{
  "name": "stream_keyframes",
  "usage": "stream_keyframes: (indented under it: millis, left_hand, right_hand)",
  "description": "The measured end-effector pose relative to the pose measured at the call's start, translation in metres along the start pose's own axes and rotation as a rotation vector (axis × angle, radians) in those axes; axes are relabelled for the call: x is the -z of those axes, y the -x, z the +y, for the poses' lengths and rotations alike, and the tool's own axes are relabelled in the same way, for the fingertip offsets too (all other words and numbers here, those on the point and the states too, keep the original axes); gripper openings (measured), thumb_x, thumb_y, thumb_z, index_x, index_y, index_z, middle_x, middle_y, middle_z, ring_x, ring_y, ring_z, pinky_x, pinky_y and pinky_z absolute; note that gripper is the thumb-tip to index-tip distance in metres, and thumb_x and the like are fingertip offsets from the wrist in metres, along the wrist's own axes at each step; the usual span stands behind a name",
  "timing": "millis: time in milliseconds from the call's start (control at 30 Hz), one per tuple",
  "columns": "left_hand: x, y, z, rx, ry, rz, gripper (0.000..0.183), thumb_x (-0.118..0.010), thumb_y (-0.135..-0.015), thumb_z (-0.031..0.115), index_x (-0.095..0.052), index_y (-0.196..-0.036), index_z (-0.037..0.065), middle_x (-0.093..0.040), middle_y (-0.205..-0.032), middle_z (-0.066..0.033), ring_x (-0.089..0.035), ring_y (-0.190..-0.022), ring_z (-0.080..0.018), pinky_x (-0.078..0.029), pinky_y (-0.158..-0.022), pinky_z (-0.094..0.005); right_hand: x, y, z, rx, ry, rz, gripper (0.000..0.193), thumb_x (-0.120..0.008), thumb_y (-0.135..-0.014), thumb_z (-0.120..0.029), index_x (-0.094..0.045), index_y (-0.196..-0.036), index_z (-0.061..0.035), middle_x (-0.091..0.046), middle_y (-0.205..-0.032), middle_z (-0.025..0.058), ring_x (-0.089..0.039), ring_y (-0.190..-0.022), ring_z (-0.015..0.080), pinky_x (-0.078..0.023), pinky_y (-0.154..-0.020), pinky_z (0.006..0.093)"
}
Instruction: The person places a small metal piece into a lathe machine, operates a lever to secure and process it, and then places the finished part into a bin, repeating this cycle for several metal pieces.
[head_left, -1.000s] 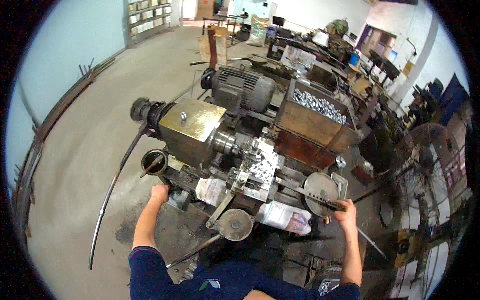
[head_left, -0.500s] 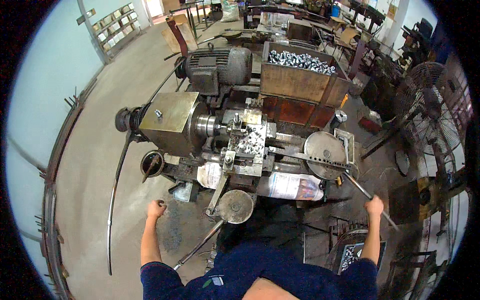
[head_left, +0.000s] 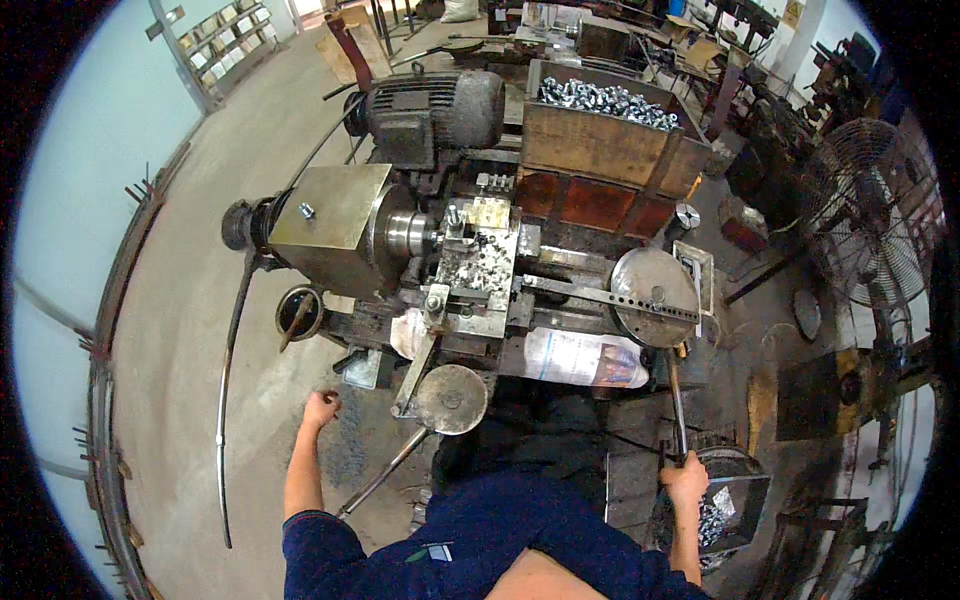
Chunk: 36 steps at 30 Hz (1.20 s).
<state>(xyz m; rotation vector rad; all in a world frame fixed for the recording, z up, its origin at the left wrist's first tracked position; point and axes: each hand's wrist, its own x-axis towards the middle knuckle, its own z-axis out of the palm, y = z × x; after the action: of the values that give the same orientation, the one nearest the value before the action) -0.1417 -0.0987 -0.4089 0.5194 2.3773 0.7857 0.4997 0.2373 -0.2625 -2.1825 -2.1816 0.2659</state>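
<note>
My right hand (head_left: 687, 482) is wrapped round a long metal lever (head_left: 677, 400), which runs up to a round steel plate (head_left: 640, 325) at the right of the lathe. A perforated flat bar (head_left: 590, 293) links that plate to the chip-strewn tool carriage (head_left: 475, 268). My left hand (head_left: 321, 409) hangs over the floor at the left with its fingers curled; what they hold, if anything, cannot be made out. Near it, a second lever (head_left: 385, 470) slopes down from a smaller round plate (head_left: 451, 400). The steel spindle (head_left: 405, 236) is close to the carriage's left side.
Behind the lathe stand a motor (head_left: 435, 110) and a metal bin (head_left: 590, 145) of shiny small parts. One small part (head_left: 307, 210) lies on the headstock cover (head_left: 335, 215). A tray (head_left: 735, 510) of parts is by my right forearm. At the right stands a fan (head_left: 865, 215).
My right hand has swung the lever leftward and closer to my body. The carriage and bar have shifted left, nearer the spindle. My left hand has barely moved.
</note>
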Motion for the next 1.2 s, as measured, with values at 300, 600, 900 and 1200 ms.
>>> stream_keyframes:
  millis: [300, 600, 900, 1200]
  left_hand:
    - [0.012, -0.027, 0.06, -0.134, -0.241, 0.203, 0.034, -0.064, -0.069, 0.017, -0.062, -0.099, 0.002, -0.065, -0.078, -0.0156, -0.063, -0.071, -0.0274, -0.049, -0.065, -0.0354]
    - [-0.02, -0.039, 0.104, -0.239, -0.728, 0.23, 0.041, -0.057, -0.076, 0.044, -0.062, -0.09, 0.006, -0.064, -0.077, -0.0163, -0.061, -0.075, -0.0341, -0.048, -0.068, -0.0437]
    - [-0.034, -0.074, 0.041, -0.154, -0.808, 0.08, 0.039, -0.059, -0.076, 0.04, -0.054, -0.093, 0.005, -0.063, -0.084, -0.0181, -0.061, -0.079, -0.0339, -0.048, -0.068, -0.0438]
    - [-0.04, -0.026, 0.05, -0.079, -0.351, 0.185, 0.045, -0.062, -0.073, 0.027, -0.051, -0.109, 0.004, -0.062, -0.086, -0.0196, -0.059, -0.084, -0.0373, -0.048, -0.072, -0.0439]
  right_hand:
    - [-0.005, -0.054, 0.039, 0.044, 0.249, 0.085, 0.035, -0.062, -0.063, -0.038, -0.06, -0.066, -0.003, -0.062, -0.073, 0.0171, -0.061, -0.066, 0.0346, -0.049, -0.063, 0.0441]
    - [0.036, -0.209, 0.066, -0.178, 0.382, 0.111, 0.032, -0.061, -0.067, -0.03, -0.06, -0.088, -0.0058, -0.063, -0.095, 0.0142, -0.06, -0.09, 0.031, -0.046, -0.078, 0.0429]
    - [0.023, -0.258, 0.058, -0.149, 0.477, 0.259, 0.027, -0.053, -0.071, -0.024, -0.061, -0.092, -0.0095, -0.062, -0.096, 0.01, -0.058, -0.094, 0.0293, -0.035, -0.089, 0.0518]
    - [-0.001, -0.149, -0.016, 0.212, 0.02, 0.521, 0.079, -0.066, -0.054, -0.018, -0.04, -0.127, -0.0043, -0.043, -0.129, 0.0138, -0.037, -0.122, 0.0317, -0.027, -0.101, 0.0461]
